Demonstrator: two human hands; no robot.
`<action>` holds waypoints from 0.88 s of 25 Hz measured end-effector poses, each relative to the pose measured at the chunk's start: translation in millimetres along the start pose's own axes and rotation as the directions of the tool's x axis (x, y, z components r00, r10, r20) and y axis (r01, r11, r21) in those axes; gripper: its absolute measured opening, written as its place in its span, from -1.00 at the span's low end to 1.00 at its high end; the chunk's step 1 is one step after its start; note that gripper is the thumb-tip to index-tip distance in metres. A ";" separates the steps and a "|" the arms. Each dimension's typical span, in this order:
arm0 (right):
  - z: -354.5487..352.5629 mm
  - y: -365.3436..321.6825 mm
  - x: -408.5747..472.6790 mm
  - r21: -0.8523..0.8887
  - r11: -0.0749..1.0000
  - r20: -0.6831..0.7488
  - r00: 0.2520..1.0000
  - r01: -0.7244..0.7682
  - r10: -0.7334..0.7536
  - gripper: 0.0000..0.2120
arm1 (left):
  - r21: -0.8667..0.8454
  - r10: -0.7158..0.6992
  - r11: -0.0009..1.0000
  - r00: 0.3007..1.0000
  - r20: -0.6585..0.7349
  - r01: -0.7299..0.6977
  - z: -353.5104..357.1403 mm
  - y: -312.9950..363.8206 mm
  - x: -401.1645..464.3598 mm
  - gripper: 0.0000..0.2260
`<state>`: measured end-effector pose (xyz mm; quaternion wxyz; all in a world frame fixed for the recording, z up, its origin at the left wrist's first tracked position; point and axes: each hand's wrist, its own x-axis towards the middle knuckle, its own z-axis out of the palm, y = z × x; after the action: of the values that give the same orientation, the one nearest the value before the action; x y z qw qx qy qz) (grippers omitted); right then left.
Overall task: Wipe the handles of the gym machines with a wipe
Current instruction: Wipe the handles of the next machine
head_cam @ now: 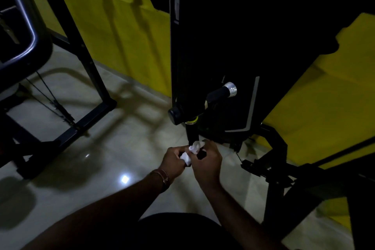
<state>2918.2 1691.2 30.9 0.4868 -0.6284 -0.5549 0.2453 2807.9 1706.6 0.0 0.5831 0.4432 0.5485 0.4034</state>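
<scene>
Left hand point(174, 159) and right hand point(207, 158) together, both clutching crumpled white wipe point(191, 151) at lower end of black handle point(191, 133). No readable writing.

A gym; a black exercise machine point(213, 36) with a padded handle point(220, 93) stands at twelve o'clock; another steel frame point(89, 71) at ten o'clock; yellow wall point(121, 36), glossy tiled floor point(121, 138).
</scene>
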 end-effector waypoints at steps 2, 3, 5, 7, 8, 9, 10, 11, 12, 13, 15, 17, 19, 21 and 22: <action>4.9 -13.1 5.9 0.005 1.000 -0.071 0.997 0.014 -0.014 -0.72 | -0.025 -0.027 0.999 1.000 -0.012 0.026 -2.1 0.3 1.5 -0.90; 7.1 -21.8 11.7 -0.019 0.998 -0.103 0.993 0.053 -0.055 -0.70 | -0.020 -0.037 0.999 0.999 -0.020 0.037 -3.9 -2.5 3.1 -0.86; 9.8 -34.6 19.8 -0.093 0.990 -0.137 0.983 0.108 -0.120 -0.69 | 0.026 -0.013 1.000 1.000 -0.028 0.013 -4.7 -5.4 4.0 -0.80; 15.0 -27.8 13.2 -0.157 0.985 -0.127 0.988 0.069 -0.090 -0.71 | 0.060 0.047 0.997 0.999 -0.028 -0.045 -4.0 -5.2 0.6 -0.81; 17.6 -21.8 4.1 -0.157 0.988 -0.129 0.991 0.018 -0.038 -0.75 | 0.072 0.078 0.994 0.997 -0.027 -0.076 -4.5 -3.6 -1.5 -0.83; 18.5 -17.0 -5.2 -0.131 0.991 -0.139 0.990 -0.035 0.016 -0.78 | 0.084 0.111 0.990 0.994 -0.017 -0.109 -5.3 -2.2 -3.2 -0.85; 17.3 -15.8 -9.9 -0.103 0.993 -0.157 0.987 -0.061 0.045 -0.80 | 0.097 0.135 0.986 0.991 0.000 -0.134 -6.0 -2.4 -3.6 -0.88; 15.7 -19.7 -8.6 -0.095 0.994 -0.182 0.983 -0.045 0.027 -0.78 | 0.109 0.150 0.983 0.989 0.018 -0.151 -7.2 -3.0 -3.0 -0.89; 14.9 -26.3 -2.1 -0.113 0.994 -0.204 0.979 -0.010 -0.013 -0.77 | 0.135 0.156 0.978 0.987 0.034 -0.159 -9.2 -3.4 -1.2 -0.88; 15.0 -33.6 5.5 -0.134 0.991 -0.220 0.974 0.031 -0.060 -0.77 | 0.179 0.146 0.972 0.988 0.043 -0.151 -10.8 -4.2 1.3 -0.86; 15.6 -45.6 14.4 -0.187 0.978 -0.216 0.967 0.092 -0.133 -0.81 | 0.237 0.131 0.961 0.989 0.062 -0.142 -11.3 -5.9 4.3 -0.81; 18.6 -34.6 6.0 -0.210 0.974 -0.170 0.978 0.087 -0.124 -0.85 | 0.215 0.151 0.963 0.987 0.060 -0.160 -11.9 -6.8 3.7 -0.80; 19.2 -14.6 -12.2 -0.173 0.984 -0.159 0.987 -0.045 0.017 -0.78 | 0.176 0.179 0.966 0.982 0.065 -0.187 -14.3 -10.5 5.0 -0.83; 15.5 -7.6 -18.8 -0.094 0.981 -0.204 0.967 -0.172 0.150 -0.73 | 0.167 0.166 0.969 0.981 0.102 -0.182 -16.6 -10.7 5.4 -0.67; 13.7 -10.3 -14.8 -0.061 0.980 -0.232 0.957 -0.191 0.173 -0.74 | 0.168 0.142 0.973 0.983 0.118 -0.161 -17.2 -8.9 5.8 -0.63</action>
<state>2898.0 1681.1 31.0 0.4954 -0.7203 -0.4456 0.1930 2791.0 1711.0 -10.3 0.5369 0.5544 0.5154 0.3725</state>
